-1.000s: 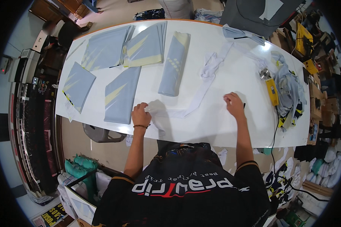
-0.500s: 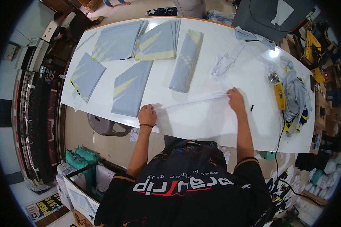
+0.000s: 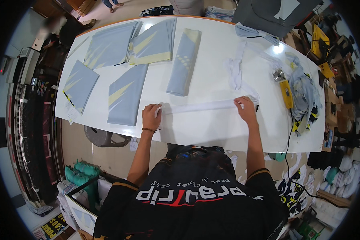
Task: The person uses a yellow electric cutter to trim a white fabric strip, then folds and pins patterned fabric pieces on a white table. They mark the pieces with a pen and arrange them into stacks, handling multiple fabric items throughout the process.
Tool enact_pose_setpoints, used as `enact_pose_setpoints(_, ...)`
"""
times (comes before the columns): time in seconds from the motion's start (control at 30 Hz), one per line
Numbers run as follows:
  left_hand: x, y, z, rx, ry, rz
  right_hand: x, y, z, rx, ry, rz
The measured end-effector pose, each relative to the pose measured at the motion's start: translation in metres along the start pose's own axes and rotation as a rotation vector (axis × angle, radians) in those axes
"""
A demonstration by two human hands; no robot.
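A long white fabric strip (image 3: 200, 106) stretches across the near part of the table between my hands. My left hand (image 3: 151, 116) pinches its left end. My right hand (image 3: 245, 109) grips it farther right, fingers bent over the cloth. Beyond that hand the strip curves round and trails away over the tabletop in a loose length (image 3: 236, 72). Left of the strip lies a folded grey-blue panel with yellow streaks (image 3: 127, 98). A rolled grey-blue piece of fabric (image 3: 183, 64) rests beyond the strip's middle.
More folded grey-blue panels (image 3: 112, 44) cover the white table's far left. On the right, a yellow-handled electric cutter (image 3: 285, 94) with a cord sits beside crumpled fabric (image 3: 302, 90). A grey chair (image 3: 104, 137) stands under the near left edge. Fabric scraps (image 3: 294, 188) litter the floor.
The strip went from a narrow, twisted band to a flatter, wider one, now nearly level. Its trailing length has loosened from a bunch. My right hand has moved slightly nearer. The whole view shifted a little.
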State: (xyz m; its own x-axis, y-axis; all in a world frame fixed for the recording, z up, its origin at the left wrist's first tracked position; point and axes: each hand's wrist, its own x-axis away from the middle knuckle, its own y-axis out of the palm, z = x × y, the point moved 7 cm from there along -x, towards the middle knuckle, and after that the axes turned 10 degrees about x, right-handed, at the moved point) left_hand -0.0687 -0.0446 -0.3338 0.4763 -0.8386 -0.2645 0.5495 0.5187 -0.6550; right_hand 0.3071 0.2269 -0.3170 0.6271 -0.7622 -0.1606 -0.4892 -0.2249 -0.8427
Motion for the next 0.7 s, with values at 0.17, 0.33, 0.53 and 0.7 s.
enact_pose_setpoints(0.17,-0.011,0.021,0.001,-0.088,0.022,-0.094,-0.021,0.018,-0.033,0.088,-0.142,0.089)
enact_pose_setpoints(0.33,-0.012,0.023,-0.010,-0.118,-0.018,-0.163,-0.023,0.038,-0.003,0.047,-0.002,-0.072)
enact_pose_setpoints(0.53,-0.008,0.017,-0.005,-0.141,0.077,-0.127,-0.012,0.028,-0.010,-0.048,-0.040,0.046)
enact_pose_setpoints(0.7,-0.003,0.016,-0.013,-0.018,0.043,-0.128,-0.004,0.014,-0.023,-0.025,-0.107,0.112)
